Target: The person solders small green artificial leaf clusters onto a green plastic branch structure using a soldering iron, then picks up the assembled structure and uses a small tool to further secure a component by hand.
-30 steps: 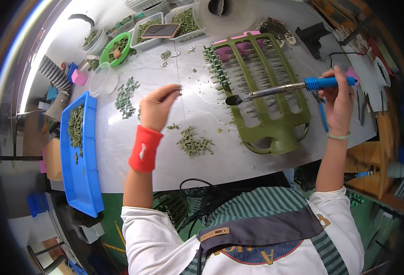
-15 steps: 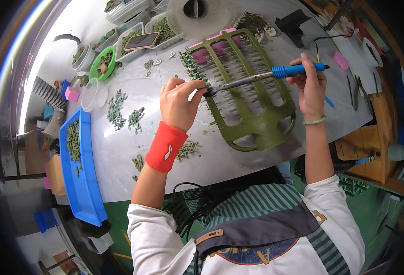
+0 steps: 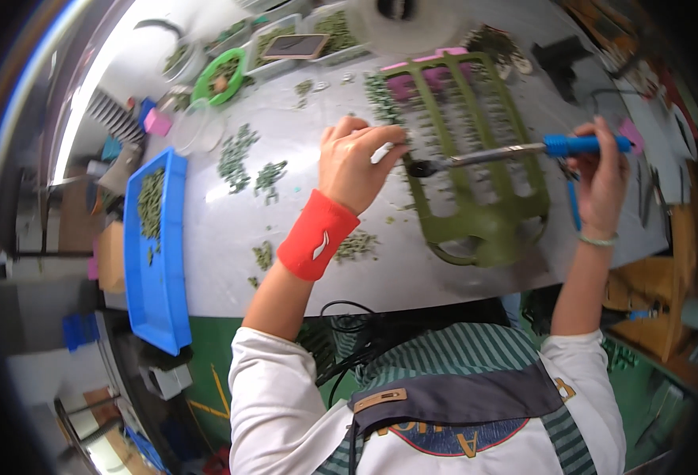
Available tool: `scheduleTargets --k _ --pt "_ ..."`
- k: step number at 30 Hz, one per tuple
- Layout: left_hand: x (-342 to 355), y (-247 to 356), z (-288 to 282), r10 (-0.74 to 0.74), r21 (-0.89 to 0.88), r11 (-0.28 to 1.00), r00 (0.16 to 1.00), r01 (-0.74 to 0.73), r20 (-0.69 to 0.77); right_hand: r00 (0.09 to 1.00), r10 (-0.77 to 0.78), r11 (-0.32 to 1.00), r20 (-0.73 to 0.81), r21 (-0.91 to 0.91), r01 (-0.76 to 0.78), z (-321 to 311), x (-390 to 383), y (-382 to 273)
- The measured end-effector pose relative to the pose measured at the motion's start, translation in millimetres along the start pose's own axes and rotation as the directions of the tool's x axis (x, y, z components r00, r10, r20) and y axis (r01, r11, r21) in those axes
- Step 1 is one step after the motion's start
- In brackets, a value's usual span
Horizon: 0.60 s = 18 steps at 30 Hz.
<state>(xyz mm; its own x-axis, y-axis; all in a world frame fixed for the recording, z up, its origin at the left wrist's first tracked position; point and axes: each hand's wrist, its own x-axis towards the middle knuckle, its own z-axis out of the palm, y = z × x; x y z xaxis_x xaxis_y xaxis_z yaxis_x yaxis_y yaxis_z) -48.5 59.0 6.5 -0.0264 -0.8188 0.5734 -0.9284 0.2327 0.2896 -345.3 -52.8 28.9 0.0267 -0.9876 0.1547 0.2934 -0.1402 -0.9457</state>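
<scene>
My right hand grips the blue handle of a soldering iron, its metal shaft stretching left across an olive-green barred frame. The iron's dark tip is by the frame's left bar, close to my left fingertips. My left hand, above a red wristband, has thumb and forefinger pinched together there; whatever they hold is too small to make out. Rows of small green pieces line the frame's upper left side, and a pink block lies under its far end.
Loose green pieces lie in clusters on the grey table. At the left edge stands a blue tray with more pieces. Tubs, a green bowl and a phone are at the back. Pliers and tools lie far right.
The view has shifted, so the table and frame appear farther right. My hands stay at the frame's left bar and the iron's handle, and the iron lies a little more level.
</scene>
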Motion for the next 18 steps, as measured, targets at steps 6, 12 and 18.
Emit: scheduleTargets --k 6,12,18 --pt "-56 -132 -55 -0.542 0.336 0.794 0.841 0.507 0.011 0.998 0.057 0.997 0.01 0.041 -0.057 3 -6 -6" --pt "-87 -197 -74 -0.831 0.222 0.552 0.509 0.804 0.224 0.996 0.089 0.996 -0.021 0.016 -0.089 10 -9 -8" --pt "-72 -248 -54 -0.378 0.464 0.813 0.925 0.351 -0.038 0.997 0.07 0.997 0.018 0.028 -0.07 10 -10 -19"
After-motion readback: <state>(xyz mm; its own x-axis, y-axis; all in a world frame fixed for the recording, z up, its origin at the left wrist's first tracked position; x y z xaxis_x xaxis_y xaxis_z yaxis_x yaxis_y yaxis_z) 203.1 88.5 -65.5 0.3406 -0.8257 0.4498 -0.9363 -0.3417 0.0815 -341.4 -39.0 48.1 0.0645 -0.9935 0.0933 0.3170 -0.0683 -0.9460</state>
